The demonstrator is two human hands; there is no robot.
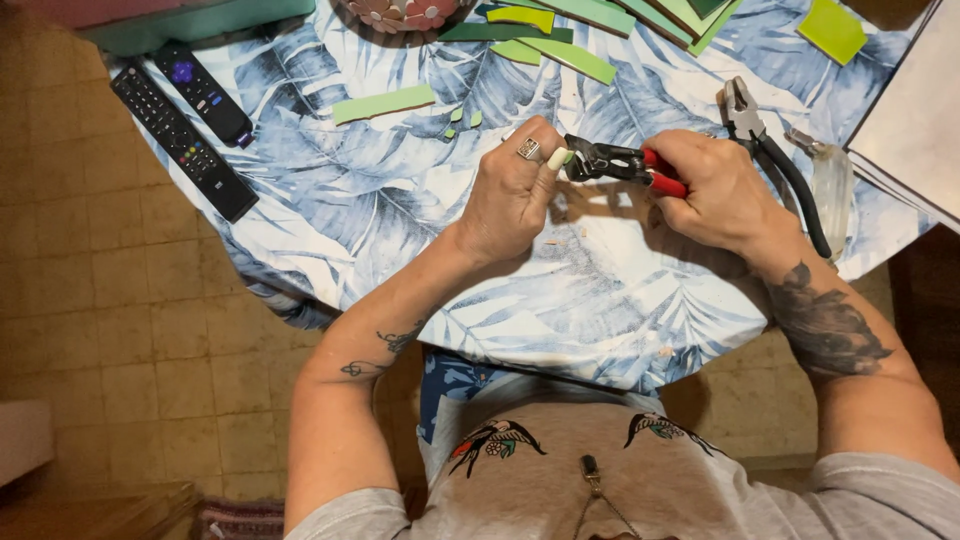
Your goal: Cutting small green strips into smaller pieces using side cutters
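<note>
My right hand (715, 190) grips the red handles of a black tile nipper (605, 160), its jaws pointing left. My left hand (515, 190), with a ring on one finger, pinches a small pale green tile piece (558, 157) right at the nipper's jaws. Both hands hover over a round table covered by a blue leaf-print cloth (380, 200). Small green chips (460, 118) lie on the cloth just beyond my left hand.
Green tile strips (384, 103) and larger pieces (560, 50) lie at the table's far side, beside a flower mosaic piece (405, 12). Two black remotes (185, 120) sit at left. Another plier with black handles (770, 150) and a clear object (830, 185) rest at right, near white board (915, 110).
</note>
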